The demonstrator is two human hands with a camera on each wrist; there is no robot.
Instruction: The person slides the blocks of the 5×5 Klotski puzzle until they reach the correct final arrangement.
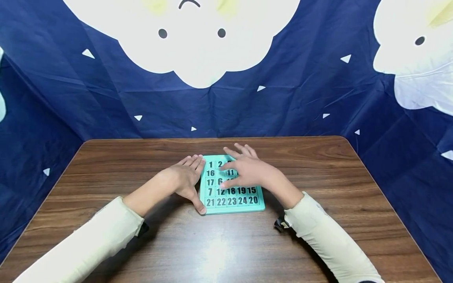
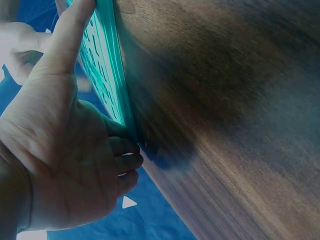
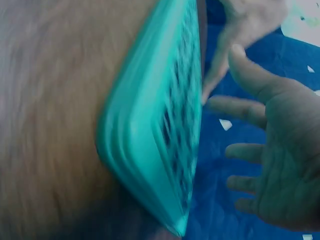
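A teal sliding number puzzle (image 1: 231,201) lies on the table, its square tiles printed with black numbers. One gap shows in its second row, right of the 16 tile. My left hand (image 1: 184,179) rests along the puzzle's left side, fingers extended at the far left corner and thumb stretched to the near left corner. In the left wrist view the fingertips (image 2: 127,162) are right at the edge of the frame. Over the upper right tiles, my right hand (image 1: 249,171) hovers with spread fingers, hiding several of them. The right wrist view shows that palm (image 3: 295,165) holding nothing.
The brown wooden table (image 1: 304,169) reflects a bright glare near its front. Behind and beside it hangs a dark blue cloth (image 1: 212,110) with white clouds and triangles. A black strap (image 1: 281,224) shows at the right cuff.
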